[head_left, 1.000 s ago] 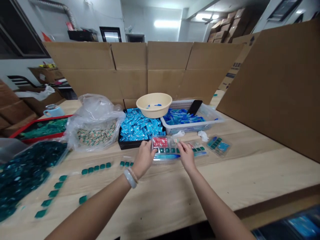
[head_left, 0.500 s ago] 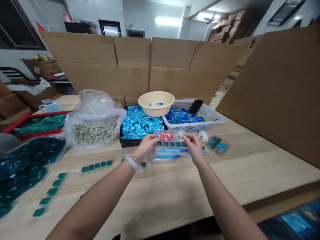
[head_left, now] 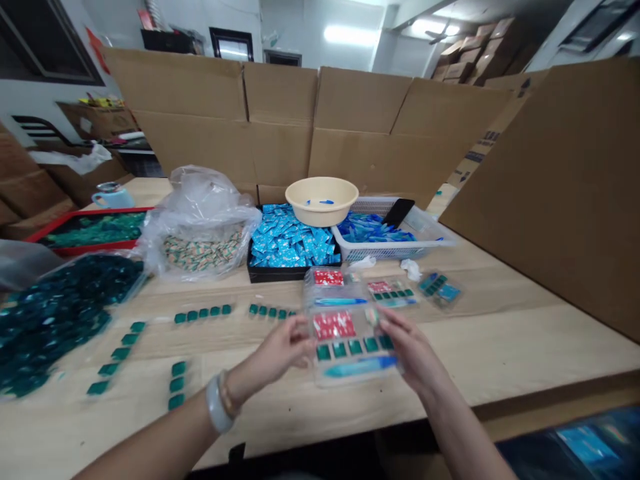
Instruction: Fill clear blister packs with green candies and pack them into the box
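A clear plastic tray [head_left: 357, 327] is held up over the table between both hands, slightly blurred. In it sit a red patterned packet [head_left: 334, 325], a row of dark green squares [head_left: 355, 346], a blue pen-shaped piece [head_left: 357, 367] and a small pale piece at the upper right. My left hand [head_left: 285, 343], with a pale bangle at its wrist, is closed on the left edge. My right hand [head_left: 413, 347] grips the right edge, its thumb side near the pale piece. Just beyond stands a similar clear tray [head_left: 345, 287], with a red packet and blue pen-shaped piece.
Behind are a black box of blue packets [head_left: 290, 247], a cream basin [head_left: 320, 217] and a white basket [head_left: 395, 250] of blue pieces. A bag of small pieces [head_left: 200, 247] and a dark green heap [head_left: 65, 320] lie left. Cardboard [head_left: 365, 153] walls the back.
Both hands have come nearer and lower, bringing a tray away from the spot by the black box. Other trays there are now uncovered. The view has shifted slightly.
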The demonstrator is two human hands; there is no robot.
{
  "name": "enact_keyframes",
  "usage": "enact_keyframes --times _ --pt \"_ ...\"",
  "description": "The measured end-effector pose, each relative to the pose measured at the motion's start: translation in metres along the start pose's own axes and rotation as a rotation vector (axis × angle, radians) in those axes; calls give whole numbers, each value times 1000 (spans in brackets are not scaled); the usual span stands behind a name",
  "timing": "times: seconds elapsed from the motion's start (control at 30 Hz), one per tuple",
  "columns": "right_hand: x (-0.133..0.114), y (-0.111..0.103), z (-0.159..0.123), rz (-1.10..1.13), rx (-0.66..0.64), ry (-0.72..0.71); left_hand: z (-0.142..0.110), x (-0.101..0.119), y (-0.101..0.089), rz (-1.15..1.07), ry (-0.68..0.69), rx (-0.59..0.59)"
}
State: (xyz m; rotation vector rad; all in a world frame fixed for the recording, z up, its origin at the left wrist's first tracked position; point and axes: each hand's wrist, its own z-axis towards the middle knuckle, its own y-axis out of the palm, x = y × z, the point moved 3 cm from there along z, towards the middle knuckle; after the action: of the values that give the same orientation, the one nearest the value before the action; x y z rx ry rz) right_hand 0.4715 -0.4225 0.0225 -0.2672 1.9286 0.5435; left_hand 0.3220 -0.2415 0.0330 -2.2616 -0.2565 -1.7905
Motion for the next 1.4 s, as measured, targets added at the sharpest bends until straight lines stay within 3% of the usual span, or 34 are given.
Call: enact_keyframes --times 0.1,0.17,0.23,0.33,0.4,0.47,0.6,0.7,0.8,0.93,1.03,1.13,1.27,1.4 --pt "71 -25 -7 -109 121 -20 -14 -52 -22 637 174 143" --pt "101 -36 -4 -234 160 -104 -8 -71 -37 994 237 204" --pt "111 -42 1 -449 190 -220 2 -81 -48 1207 243 188" --pt "97 -35 -2 -901 282 -490 7 -81 -53 1335 298 105" --pt "83 -11 -9 -1099 230 -679 1 -75 -53 1355 364 90" --pt "76 25 -15 -1148 19 -784 -10 -67 -54 1337 429 83" --pt "76 102 -17 -1053 -445 -807 -37 -49 -62 1227 532 49" --pt "68 120 -15 -917 -511 -808 -49 -34 -71 1070 553 211" --pt "43 95 -14 -786 -333 -737 -40 -17 -71 784 485 434" --pt "-4 44 8 -659 -116 -580 22 12 -42 325 385 413" --pt "-27 17 50 -630 48 -515 84 30 -20 347 284 424" --pt "-27 4 95 -677 177 -514 121 30 -13 470 156 501" --pt "-6 3 127 -727 179 -557 122 17 -15 556 136 555" --pt "9 2 127 -732 211 -632 99 14 -9 626 197 556"
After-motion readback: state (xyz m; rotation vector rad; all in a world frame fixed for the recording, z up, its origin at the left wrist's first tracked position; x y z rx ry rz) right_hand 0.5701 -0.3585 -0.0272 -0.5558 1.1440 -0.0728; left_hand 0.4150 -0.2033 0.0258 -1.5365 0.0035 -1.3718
